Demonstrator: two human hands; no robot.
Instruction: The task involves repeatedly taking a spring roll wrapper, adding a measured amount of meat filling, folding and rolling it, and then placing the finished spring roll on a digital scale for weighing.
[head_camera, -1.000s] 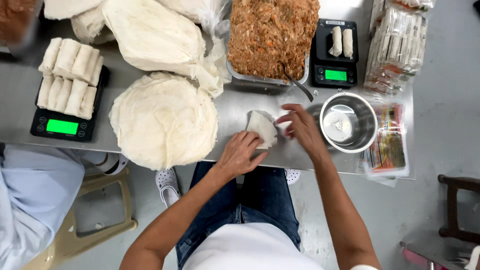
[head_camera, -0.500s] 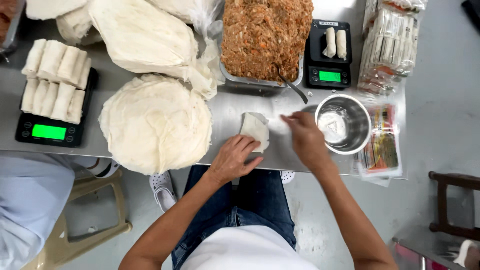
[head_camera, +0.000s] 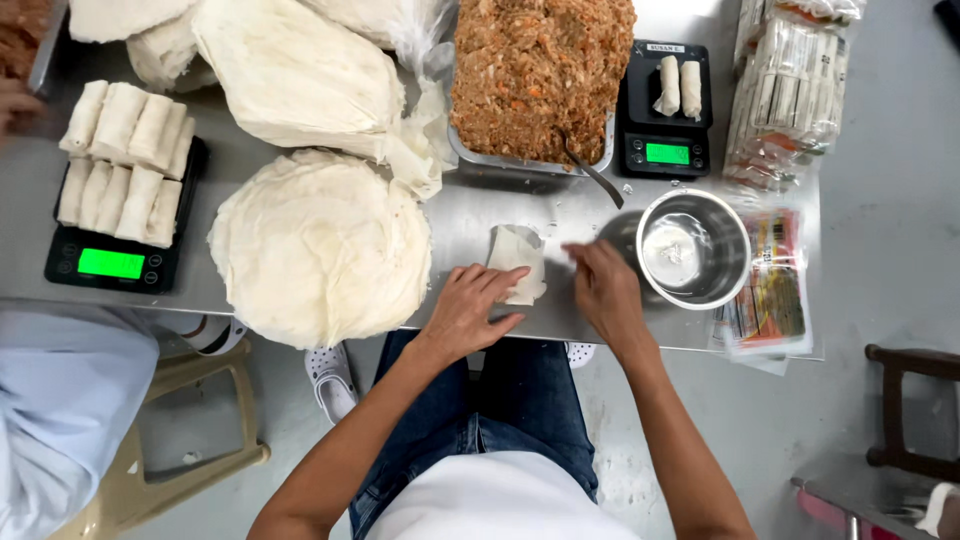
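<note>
My left hand (head_camera: 470, 310) lies flat with the fingers spread, its fingertips pressing on the near edge of the half-folded wrapper (head_camera: 518, 262), which sits on the steel table (head_camera: 460, 215) right in front of me. My right hand (head_camera: 603, 290) is just to the right of the wrapper, palm down, fingers loosely together and pointing toward it; I cannot tell whether the fingertips touch it. Further right of the wrapper stands a round metal bowl (head_camera: 695, 248) with something pale in its bottom, and beyond that bowl a flat printed packet (head_camera: 775, 290) lies at the table's edge. To the left of the wrapper is a big round stack of wrapper sheets (head_camera: 320, 245). Well to the left of the wrapper a black scale (head_camera: 110, 262) with a green display carries finished rolls (head_camera: 125, 160). Behind the wrapper sits the tray of minced filling (head_camera: 540, 75) with a spoon (head_camera: 592, 172) leaning out of it, and right of the tray a second scale (head_camera: 665, 150) holds two rolls (head_camera: 678, 88).
</note>
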